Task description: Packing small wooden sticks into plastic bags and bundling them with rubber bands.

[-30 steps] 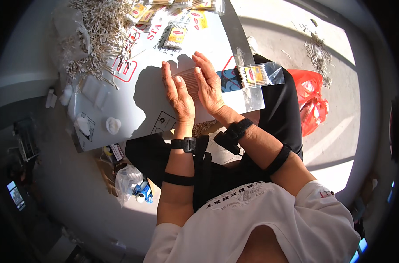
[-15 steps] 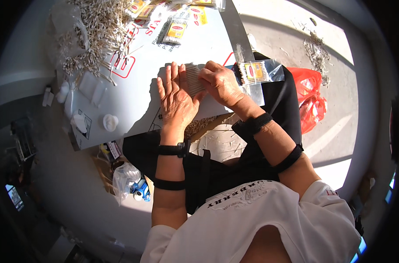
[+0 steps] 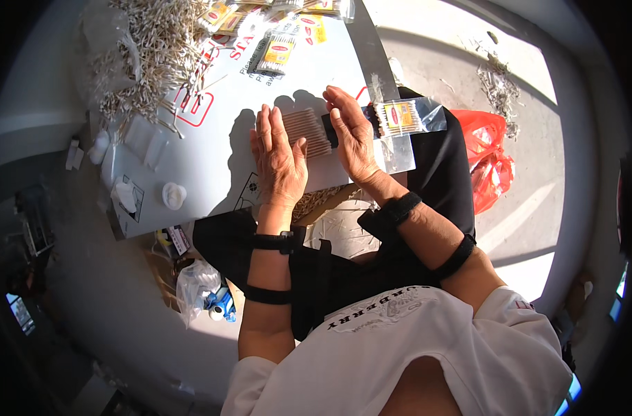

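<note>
A flat row of cotton swabs (image 3: 308, 133) lies side by side on the white board between my two hands. My left hand (image 3: 281, 163) stands at the row's left edge, fingers stretched out and thumb bent toward the swabs. Across from it, my right hand (image 3: 355, 139) is open at the right end, palm turned inward with the fingers extended. Neither hand grips anything. Just right of my right hand is a clear packet of swabs with a yellow label (image 3: 401, 116), lying at the board's edge.
A big heap of loose swabs (image 3: 149, 55) covers the board's far left. Filled packets (image 3: 278, 52) lie at the far side. A small white round dish (image 3: 174, 195) sits near the left corner. Right of my leg, a red plastic bag (image 3: 486, 159) rests on the floor.
My right hand has let go of the swabs and opened, drawing back to the right. My left hand has shifted slightly down, and more of the swab row shows.
</note>
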`<state>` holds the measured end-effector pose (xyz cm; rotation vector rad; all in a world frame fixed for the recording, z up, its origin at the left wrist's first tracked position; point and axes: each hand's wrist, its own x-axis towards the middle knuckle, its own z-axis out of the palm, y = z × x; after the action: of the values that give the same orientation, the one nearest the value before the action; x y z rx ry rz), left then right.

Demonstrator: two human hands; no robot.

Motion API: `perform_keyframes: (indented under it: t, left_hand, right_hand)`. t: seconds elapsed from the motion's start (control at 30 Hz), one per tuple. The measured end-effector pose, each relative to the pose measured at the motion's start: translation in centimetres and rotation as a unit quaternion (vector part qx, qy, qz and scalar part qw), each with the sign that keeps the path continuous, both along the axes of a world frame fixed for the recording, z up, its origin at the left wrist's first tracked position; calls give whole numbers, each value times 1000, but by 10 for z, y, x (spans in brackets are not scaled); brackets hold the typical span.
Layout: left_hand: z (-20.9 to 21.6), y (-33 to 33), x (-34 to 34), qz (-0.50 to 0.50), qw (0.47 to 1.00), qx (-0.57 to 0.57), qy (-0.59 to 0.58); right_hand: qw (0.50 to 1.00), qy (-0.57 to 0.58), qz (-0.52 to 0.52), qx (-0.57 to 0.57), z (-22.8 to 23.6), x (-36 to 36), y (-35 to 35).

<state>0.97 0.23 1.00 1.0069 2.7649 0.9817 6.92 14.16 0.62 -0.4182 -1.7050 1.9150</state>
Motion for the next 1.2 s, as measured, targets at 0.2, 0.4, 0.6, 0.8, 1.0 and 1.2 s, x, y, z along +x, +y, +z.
perform_keyframes:
  t: [0.2,0.4,0.6,0.8,1.0,1.2]
  left_hand:
    - [-9,21,-7,86,943,293,-130]
    - [-9,22,-8,68,933,325,-141]
    - [21,-7,1,-93,990,-92,53]
    - [14,-11,7,-82,978,-179,75]
    - [12,-10,8,-78,979,-171,75]
    - [12,-10,7,-80,980,-167,74]
  right_hand:
    - [998,-1,-26,64,-1,-8,-18]
    - [999,-10,-1,45,1,-10,-11]
    - [979,-89,-10,182,13,25,14]
    - [905,-86,39,414,7,39,7]
    - [891,-79,27,447,2,39,6]
    - [891,-72,29,448,2,39,8]
